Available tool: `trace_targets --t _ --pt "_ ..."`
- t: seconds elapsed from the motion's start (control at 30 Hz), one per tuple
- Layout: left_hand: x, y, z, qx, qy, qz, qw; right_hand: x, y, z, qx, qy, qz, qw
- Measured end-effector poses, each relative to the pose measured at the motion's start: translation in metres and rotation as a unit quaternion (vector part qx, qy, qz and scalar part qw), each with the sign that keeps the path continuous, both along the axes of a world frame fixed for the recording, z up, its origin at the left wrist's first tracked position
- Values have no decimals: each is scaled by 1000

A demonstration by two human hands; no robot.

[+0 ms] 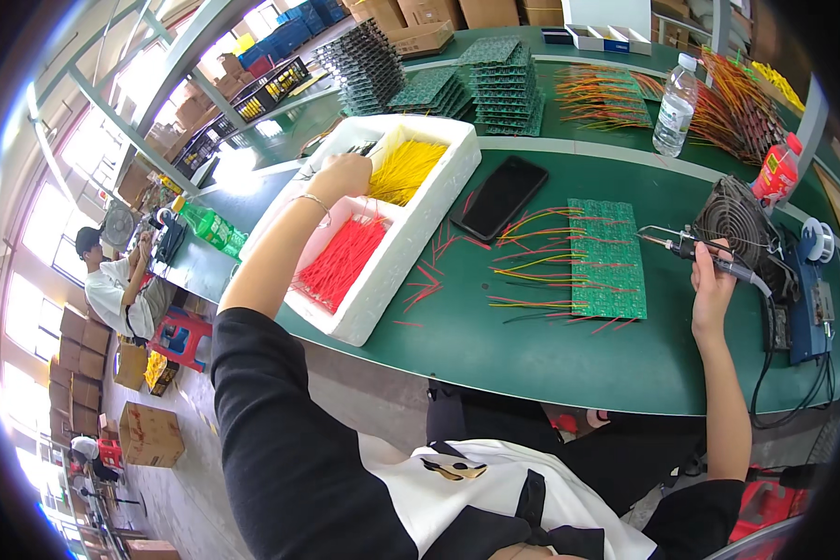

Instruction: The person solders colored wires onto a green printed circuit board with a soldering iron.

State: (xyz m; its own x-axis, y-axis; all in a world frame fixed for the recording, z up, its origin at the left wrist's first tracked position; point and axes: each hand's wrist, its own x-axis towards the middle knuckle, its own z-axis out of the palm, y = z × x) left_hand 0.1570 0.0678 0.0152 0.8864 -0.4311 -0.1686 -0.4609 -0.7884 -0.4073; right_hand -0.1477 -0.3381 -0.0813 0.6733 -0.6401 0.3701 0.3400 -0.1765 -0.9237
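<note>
My right hand [710,291] was closed around the iron [695,250], its tip pointing left, near the board's right edge. The board [609,261] lay flat on the desk [532,366], left of that hand, wires trailing from its left side. My left hand [343,175] was over the box [380,297], just left of the yellow wires [409,170] and beyond the red wires [347,259]; its fingertips were hidden, so I could not tell its grip.
</note>
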Motion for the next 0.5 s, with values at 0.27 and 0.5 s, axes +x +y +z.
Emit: trace_targets --t 0.27,0.5 --pt "43 -30 -8 -177 79 -5 981 -1 -1 0 -21 6 5 1000" --pt "40 -19 -3 -219 89 -10 972 2 1 -1 -42 0 3 999"
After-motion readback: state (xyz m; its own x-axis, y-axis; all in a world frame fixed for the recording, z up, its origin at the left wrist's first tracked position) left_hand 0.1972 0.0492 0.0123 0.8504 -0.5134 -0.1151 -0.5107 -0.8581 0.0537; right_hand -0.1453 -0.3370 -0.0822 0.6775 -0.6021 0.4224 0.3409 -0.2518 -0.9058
